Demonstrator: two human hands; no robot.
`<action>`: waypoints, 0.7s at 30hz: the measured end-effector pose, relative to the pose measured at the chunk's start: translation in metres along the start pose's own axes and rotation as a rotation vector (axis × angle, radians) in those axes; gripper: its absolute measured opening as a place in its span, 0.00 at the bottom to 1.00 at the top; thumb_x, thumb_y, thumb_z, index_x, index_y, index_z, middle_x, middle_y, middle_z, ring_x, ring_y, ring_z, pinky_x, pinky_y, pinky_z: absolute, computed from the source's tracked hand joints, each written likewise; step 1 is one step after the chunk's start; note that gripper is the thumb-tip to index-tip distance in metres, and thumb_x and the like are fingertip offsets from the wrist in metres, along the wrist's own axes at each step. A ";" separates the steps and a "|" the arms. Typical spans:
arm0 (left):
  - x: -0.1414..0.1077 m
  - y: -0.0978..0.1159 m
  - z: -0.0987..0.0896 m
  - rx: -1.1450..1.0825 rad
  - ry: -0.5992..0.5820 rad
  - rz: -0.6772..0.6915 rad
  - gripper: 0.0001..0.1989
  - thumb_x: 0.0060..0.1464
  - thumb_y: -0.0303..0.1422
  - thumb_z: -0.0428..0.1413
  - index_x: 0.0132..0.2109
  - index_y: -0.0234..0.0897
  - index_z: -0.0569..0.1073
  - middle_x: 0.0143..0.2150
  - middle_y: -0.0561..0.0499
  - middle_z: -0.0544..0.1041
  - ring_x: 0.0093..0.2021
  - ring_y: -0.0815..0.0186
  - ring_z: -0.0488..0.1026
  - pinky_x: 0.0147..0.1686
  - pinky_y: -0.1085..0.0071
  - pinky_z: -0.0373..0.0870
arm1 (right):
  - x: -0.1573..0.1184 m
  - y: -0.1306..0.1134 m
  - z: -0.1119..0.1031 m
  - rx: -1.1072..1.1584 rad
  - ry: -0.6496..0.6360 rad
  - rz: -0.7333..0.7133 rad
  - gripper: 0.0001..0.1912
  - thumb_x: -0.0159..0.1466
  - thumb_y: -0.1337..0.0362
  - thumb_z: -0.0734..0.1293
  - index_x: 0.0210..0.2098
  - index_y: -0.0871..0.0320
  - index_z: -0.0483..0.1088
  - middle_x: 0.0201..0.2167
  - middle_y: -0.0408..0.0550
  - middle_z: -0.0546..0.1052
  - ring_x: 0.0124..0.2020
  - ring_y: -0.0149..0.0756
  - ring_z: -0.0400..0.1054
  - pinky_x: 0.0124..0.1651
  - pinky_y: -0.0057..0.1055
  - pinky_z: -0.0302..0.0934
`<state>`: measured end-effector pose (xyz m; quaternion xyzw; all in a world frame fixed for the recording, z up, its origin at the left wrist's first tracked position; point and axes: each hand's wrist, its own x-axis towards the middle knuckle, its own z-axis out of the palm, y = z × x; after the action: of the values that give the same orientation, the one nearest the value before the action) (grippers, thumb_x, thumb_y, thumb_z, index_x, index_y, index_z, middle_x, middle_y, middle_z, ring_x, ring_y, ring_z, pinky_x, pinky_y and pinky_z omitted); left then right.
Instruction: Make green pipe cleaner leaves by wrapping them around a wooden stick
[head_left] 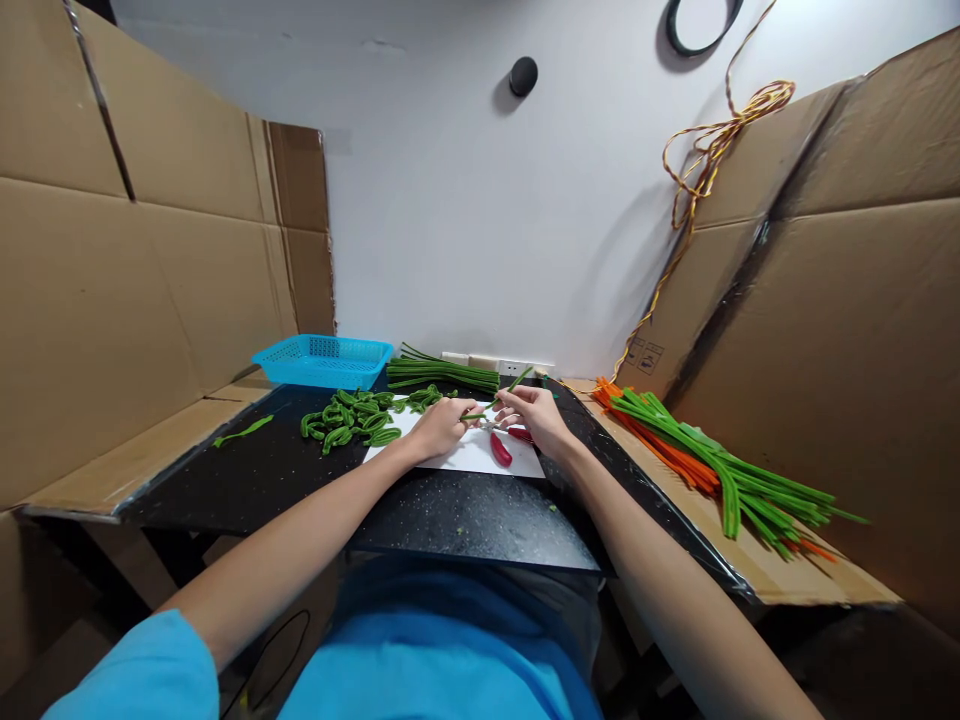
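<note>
Where the desk (465, 520) comes nearest, it juts out in front of the white sheet (454, 460). Right of the sheet, light green stems (724, 462) lie over orange stems (679, 462), mostly straight and, by the look of them, unworked. On the sheet's near right part rests 1 red-handled tool (500, 450), its handles apart. Just past those handles, above the sheet, the left hand (441, 428) has its fingers closed on a green length (472, 416), while the right hand (534, 415) pinches a dark green stem (523, 377) that slants up and away; I cannot tell whether these are 2 parts of 1 piece. Well left of the sheet lies a light green strip (244, 431). Closer in, and partly on the sheet's left side, sit many green loops (356, 415), which seem to be the finished share. Beyond the sheet to the left stands a blue basket (322, 378); directly behind the sheet, a thick dark green bundle (442, 377) lies straight, so plenty of shaping appears left.
</note>
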<state>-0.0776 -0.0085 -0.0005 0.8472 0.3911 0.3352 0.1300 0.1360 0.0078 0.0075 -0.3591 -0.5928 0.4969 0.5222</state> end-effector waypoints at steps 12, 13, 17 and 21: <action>0.000 0.002 -0.001 -0.095 -0.001 0.020 0.09 0.62 0.29 0.51 0.45 0.36 0.75 0.30 0.52 0.77 0.30 0.65 0.70 0.32 0.73 0.60 | -0.006 -0.001 0.006 0.010 -0.174 0.010 0.20 0.52 0.52 0.81 0.32 0.62 0.80 0.29 0.51 0.82 0.27 0.33 0.75 0.30 0.26 0.70; -0.001 0.003 -0.002 -0.091 0.016 -0.002 0.10 0.61 0.29 0.52 0.48 0.36 0.74 0.31 0.52 0.77 0.30 0.65 0.71 0.32 0.73 0.60 | -0.006 0.000 0.005 0.014 -0.159 0.015 0.20 0.51 0.52 0.81 0.31 0.62 0.79 0.29 0.52 0.82 0.26 0.33 0.75 0.30 0.26 0.71; -0.002 0.003 -0.004 -0.085 0.053 -0.001 0.09 0.61 0.28 0.53 0.47 0.38 0.74 0.34 0.51 0.79 0.33 0.63 0.75 0.32 0.74 0.61 | -0.004 0.001 0.005 0.020 -0.110 0.035 0.22 0.49 0.49 0.82 0.26 0.61 0.77 0.28 0.54 0.83 0.26 0.35 0.76 0.29 0.28 0.72; 0.000 -0.003 -0.002 -0.129 0.013 0.025 0.08 0.62 0.31 0.55 0.47 0.39 0.73 0.39 0.49 0.82 0.41 0.59 0.80 0.36 0.73 0.66 | -0.004 -0.001 0.006 0.015 -0.060 0.014 0.23 0.48 0.48 0.82 0.25 0.60 0.76 0.27 0.53 0.83 0.25 0.35 0.76 0.30 0.29 0.73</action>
<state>-0.0808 -0.0070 -0.0008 0.8397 0.3588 0.3670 0.1774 0.1309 0.0019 0.0078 -0.3443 -0.6020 0.5154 0.5034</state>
